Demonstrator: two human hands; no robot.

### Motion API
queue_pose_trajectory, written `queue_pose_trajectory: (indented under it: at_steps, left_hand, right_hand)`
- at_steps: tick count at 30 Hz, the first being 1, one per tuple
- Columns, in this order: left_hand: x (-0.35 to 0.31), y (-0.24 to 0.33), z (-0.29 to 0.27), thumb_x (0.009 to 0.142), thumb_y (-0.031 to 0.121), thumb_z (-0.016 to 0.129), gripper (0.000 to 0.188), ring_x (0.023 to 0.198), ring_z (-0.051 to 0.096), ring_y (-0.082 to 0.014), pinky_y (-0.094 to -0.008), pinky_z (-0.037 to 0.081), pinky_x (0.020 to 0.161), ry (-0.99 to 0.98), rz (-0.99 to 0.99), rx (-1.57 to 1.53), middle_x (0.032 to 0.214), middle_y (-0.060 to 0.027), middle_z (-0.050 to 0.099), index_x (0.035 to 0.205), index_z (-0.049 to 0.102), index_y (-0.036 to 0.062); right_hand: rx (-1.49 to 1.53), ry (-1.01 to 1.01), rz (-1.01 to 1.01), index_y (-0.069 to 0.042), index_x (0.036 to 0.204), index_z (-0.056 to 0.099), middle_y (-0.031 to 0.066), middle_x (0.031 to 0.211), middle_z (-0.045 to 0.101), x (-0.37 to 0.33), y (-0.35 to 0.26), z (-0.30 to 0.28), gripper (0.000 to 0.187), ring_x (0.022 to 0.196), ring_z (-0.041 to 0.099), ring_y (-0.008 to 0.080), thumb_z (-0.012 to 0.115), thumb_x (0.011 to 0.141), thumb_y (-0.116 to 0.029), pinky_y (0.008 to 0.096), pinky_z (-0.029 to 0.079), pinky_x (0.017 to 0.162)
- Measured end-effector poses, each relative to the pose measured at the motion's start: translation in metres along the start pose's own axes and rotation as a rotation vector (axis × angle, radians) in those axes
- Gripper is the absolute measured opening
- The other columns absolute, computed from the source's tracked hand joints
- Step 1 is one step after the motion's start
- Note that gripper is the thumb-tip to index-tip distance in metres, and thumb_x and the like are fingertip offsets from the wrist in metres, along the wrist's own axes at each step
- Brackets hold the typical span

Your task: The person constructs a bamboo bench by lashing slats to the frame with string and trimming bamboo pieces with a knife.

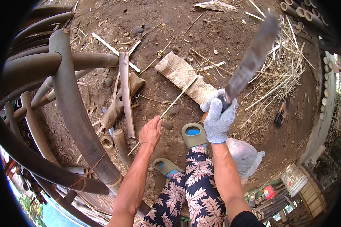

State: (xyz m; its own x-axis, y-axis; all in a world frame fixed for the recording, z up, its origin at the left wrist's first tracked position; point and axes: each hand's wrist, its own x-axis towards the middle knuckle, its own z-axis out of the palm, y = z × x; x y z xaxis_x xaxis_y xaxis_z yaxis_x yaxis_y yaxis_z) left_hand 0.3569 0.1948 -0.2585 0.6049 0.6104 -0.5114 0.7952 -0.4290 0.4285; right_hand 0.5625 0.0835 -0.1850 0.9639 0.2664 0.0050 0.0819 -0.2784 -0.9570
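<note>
My left hand (150, 133), bare, is closed round a thin bamboo stick (177, 99) that slants from lower left to upper right. The stick's far end lies over a pale, chipped wooden block (174, 68) on the dirt. In a white knit glove, my right hand (218, 120) grips the dark handle of a machete (250, 60). Its broad blade points up and to the right, slightly blurred, raised above the ground and apart from the stick. Part of the block's near end is hidden behind the gloved hand.
A bamboo frame (70, 90) stands close on the left, beside split bamboo pieces (126, 98). Right of the block lies a heap of thin strips (288, 79), with a black-and-orange tool (280, 114) below it. A clear plastic bag (243, 157) sits by my right forearm.
</note>
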Motion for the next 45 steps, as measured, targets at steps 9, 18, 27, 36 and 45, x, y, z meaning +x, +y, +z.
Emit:
queue_pose_trajectory:
  at_steps: [9, 18, 27, 36, 45]
  left_hand:
    - [0.004, 0.013, -0.008, 0.1, 0.032, 0.053, 0.02, 0.086, 0.065, -0.0414, -0.0512, 0.05, 0.071, -0.095, -0.061, -0.051, 0.092, -0.016, 0.069, 0.11, 0.063, 0.0187]
    - [-0.132, 0.147, -0.108, 0.099, 0.013, 0.063, 0.018, 0.107, 0.056, -0.0108, -0.0273, 0.048, 0.09, -0.041, -0.034, -1.207, 0.107, -0.0035, 0.06, 0.114, 0.066, 0.0032]
    - [-0.24, 0.16, -0.347, 0.098, 0.022, 0.068, 0.028, 0.089, 0.059, -0.0077, -0.0228, 0.049, 0.077, 0.504, -0.21, -1.729, 0.104, -0.0018, 0.063, 0.115, 0.067, -0.0003]
    - [-0.23, -0.057, -0.411, 0.104, 0.032, 0.055, 0.024, 0.092, 0.069, -0.0184, -0.0341, 0.061, 0.08, 1.063, -0.346, -2.403, 0.103, -0.0055, 0.067, 0.109, 0.06, 0.009]
    - [-0.21, -0.169, -0.401, 0.103, 0.046, 0.051, 0.041, 0.094, 0.07, -0.025, -0.0427, 0.054, 0.087, 0.851, -0.554, -2.582, 0.097, -0.0091, 0.069, 0.109, 0.056, 0.0062]
  right_hand:
    - [-0.33, -0.291, 0.57, 0.002, 0.106, 0.058, 0.0233, 0.083, 0.067, -0.001, 0.056, -0.015, 0.046, 0.081, 0.067, 0.0445, 0.06, 0.096, -0.043, 0.0498, 0.052, 0.071]
    - [-1.073, -0.384, 0.085, 0.0, 0.117, 0.059, 0.0208, 0.104, 0.063, -0.024, 0.004, -0.032, 0.037, 0.098, 0.059, 0.0396, 0.057, 0.094, -0.028, 0.0488, 0.047, 0.092]
    - [-0.573, -1.297, -0.437, -0.006, 0.128, 0.061, 0.0188, 0.107, 0.066, -0.049, -0.403, -0.034, 0.034, 0.094, 0.066, 0.0344, 0.057, 0.095, -0.015, 0.0418, 0.051, 0.082]
    - [-0.835, -1.304, -1.553, -0.012, 0.105, 0.068, 0.0111, 0.074, 0.06, -0.117, -0.561, 0.212, 0.02, 0.067, 0.063, 0.0324, 0.064, 0.094, -0.029, 0.044, 0.051, 0.061]
    - [-1.165, -1.443, -1.967, -0.012, 0.085, 0.067, 0.0109, 0.074, 0.067, -0.233, -0.602, 0.363, 0.028, 0.068, 0.069, 0.0306, 0.056, 0.097, -0.036, 0.044, 0.055, 0.059]
